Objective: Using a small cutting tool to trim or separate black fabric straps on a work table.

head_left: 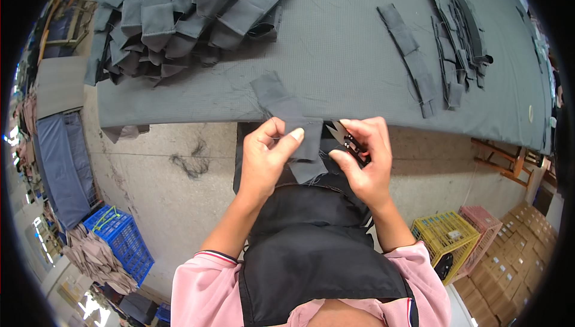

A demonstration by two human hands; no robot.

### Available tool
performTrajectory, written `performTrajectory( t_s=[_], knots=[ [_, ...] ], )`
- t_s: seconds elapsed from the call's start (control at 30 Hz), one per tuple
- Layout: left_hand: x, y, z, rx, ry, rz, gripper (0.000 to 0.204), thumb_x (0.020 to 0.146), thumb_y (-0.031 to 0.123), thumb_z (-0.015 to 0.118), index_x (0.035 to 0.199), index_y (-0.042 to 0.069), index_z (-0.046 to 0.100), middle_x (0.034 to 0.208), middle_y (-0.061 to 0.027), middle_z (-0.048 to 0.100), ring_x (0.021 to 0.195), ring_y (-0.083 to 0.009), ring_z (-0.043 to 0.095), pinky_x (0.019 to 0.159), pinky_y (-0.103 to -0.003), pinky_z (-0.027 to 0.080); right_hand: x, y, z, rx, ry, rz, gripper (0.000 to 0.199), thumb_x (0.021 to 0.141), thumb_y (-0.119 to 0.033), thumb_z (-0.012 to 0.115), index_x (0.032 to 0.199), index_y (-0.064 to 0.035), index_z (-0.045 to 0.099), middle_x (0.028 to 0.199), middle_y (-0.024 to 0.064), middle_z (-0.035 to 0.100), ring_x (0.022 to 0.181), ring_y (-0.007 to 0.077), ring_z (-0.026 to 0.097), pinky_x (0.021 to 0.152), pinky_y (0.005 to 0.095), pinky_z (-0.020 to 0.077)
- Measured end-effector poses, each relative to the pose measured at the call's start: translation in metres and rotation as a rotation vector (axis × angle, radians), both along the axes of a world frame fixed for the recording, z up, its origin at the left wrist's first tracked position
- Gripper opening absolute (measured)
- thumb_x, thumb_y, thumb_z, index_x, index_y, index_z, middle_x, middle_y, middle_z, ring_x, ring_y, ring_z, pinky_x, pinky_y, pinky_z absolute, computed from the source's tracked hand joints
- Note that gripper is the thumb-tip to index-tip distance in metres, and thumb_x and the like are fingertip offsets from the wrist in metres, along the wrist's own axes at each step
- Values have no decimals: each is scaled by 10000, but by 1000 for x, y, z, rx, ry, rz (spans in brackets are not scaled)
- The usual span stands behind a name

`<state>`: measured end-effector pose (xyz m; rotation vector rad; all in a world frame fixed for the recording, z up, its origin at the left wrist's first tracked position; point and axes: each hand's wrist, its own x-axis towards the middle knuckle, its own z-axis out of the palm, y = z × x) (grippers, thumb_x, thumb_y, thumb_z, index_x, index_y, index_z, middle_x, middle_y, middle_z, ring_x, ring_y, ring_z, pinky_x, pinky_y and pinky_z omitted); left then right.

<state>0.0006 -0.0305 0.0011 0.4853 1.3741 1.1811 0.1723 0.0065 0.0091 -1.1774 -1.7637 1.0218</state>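
Note:
My left hand (266, 153) pinches a dark grey fabric strip (287, 114) near its lower end; the strip's upper part lies on the grey table (335, 45) and its end hangs over the front edge. My right hand (365, 156) grips small black thread snips (347, 140), blades pointing up-left toward the strip's right edge. Both hands hover just in front of the table edge, above my black apron.
A big heap of folded grey fabric pieces (185, 15) covers the table's far left. Separate strips (410, 51) and a darker bundle (464, 39) lie at the right. Below are a blue crate (123, 240), yellow crate (446, 237), pink crate (482, 225) and thread scraps (191, 162) on the floor.

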Motion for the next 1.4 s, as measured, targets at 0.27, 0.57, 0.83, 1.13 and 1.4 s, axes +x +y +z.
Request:
performTrajectory(
  t_s=[0.27,0.57,0.83,1.13,1.4],
  knots=[
    [0,-2,11,14,-82,-48,272,915,171,580,669,90,497,650,99,426,615,5,315,537,-197,240,-24,10,-2,74,29,117,260,664,78,663,893,-33,606,714,49,461,561,130,460,512,257,394],
    [-3,1,-10,-3,-175,-107,299,909,164,596,1141,-23,572,976,-40,636,875,-78,577,808,-229,459,-39,23,-22,-693,436,62,156,864,-119,647,892,-9,540,778,-5,550,723,50,495,648,209,427],
    [-5,6,-4,-90,-298,53,180,908,159,598,989,-1,619,902,-31,642,773,-75,585,703,-236,487,17,-27,-13,-347,127,6,242,779,-6,678,995,6,569,856,46,535,709,95,517,648,211,433],
    [1,8,-3,-61,-255,36,171,904,151,605,973,-5,622,897,-28,639,761,-68,578,699,-231,482,3,-12,-9,-149,79,150,246,714,-4,712,945,-10,626,790,65,559,658,135,551,562,246,435],
    [-1,6,-5,-73,-223,-1,178,892,147,617,973,-12,625,878,-15,635,759,-57,565,693,-225,474,5,-19,-5,155,-64,60,260,671,-24,744,912,-30,648,711,83,595,579,191,568,492,287,442]
  ],
)
